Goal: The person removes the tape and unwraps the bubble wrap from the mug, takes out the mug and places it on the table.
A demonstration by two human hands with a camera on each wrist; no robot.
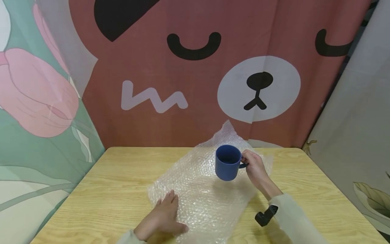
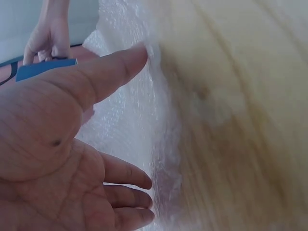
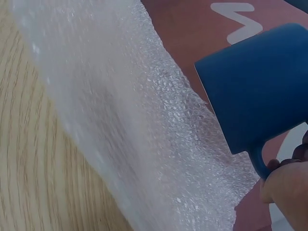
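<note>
A blue mug (image 1: 228,163) is held by its handle in my right hand (image 1: 255,168), above a sheet of bubble wrap (image 1: 201,200) spread over the table. In the right wrist view the mug (image 3: 260,86) fills the upper right, and the fingers curl round its handle. My left hand (image 1: 164,214) lies at the left edge of the bubble wrap with its fingers extended. Seen from the left wrist, that hand's thumb and fingertips reach the sheet's edge (image 2: 161,110), the thumb apart from the fingers.
The wooden table (image 1: 115,183) extends on both sides of the wrap. Behind it hangs a curtain (image 1: 195,74) with a bear face, and printed cloths flank it left and right. A small black device (image 1: 266,216) sits at the right wrist.
</note>
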